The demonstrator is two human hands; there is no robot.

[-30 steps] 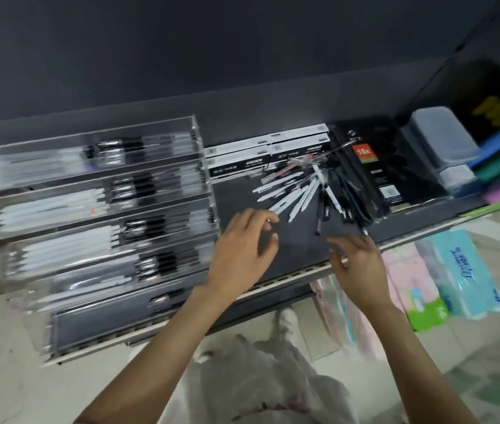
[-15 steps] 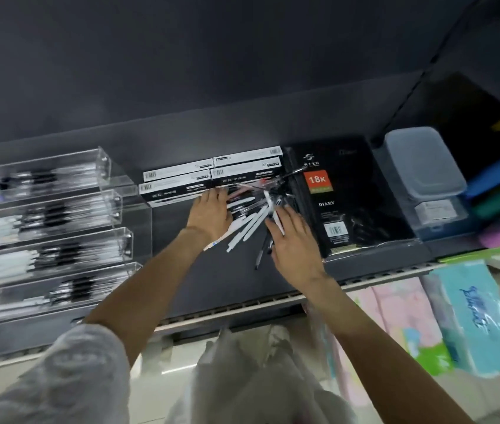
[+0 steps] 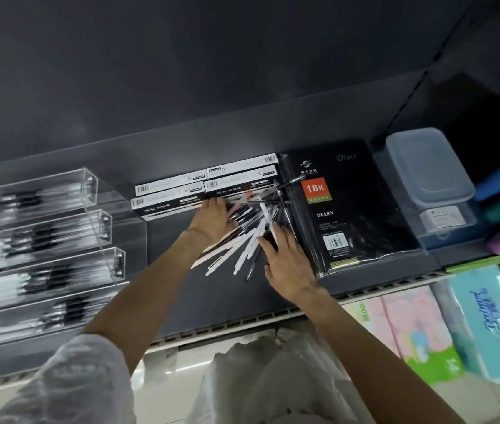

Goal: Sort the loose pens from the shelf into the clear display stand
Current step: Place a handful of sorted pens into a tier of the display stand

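From the head camera, a heap of loose pens (image 3: 247, 240) lies on the dark shelf (image 3: 181, 301), between the two hands. Most of the pens lie the same way: their long sides run from the near left up to the far right, and they spread out like a fan toward the front edge of the shelf. A few at the back lie almost flat across, left to right. There are white pens and black pens, and one looks pink. They overlap too much for a sure count, but it looks like well over ten.

The left hand (image 3: 212, 220) lies on the left side of the heap. Its fingers are mostly straight and rest on the pens. The right hand (image 3: 288, 267) is on the right side of the heap. Its fingers are spread and lie flat on the pen ends, with nothing pinched. Both arms reach in from below, and the left arm has a white sleeve (image 3: 68, 381).

The clear display stand (image 3: 59, 240) is at the far left of the shelf, well apart from the heap. It has four long rows like steps that can be seen, each with pens lying flat. That part is blurry.

Behind the heap are four white and black pen boxes (image 3: 205, 188), in two stacks of two. One black diary (image 3: 343, 209) lies just right of the heap, touching the right hand. One clear lidded box (image 3: 429, 172) sits further right. Packs of tissues (image 3: 481, 325) are below the shelf.
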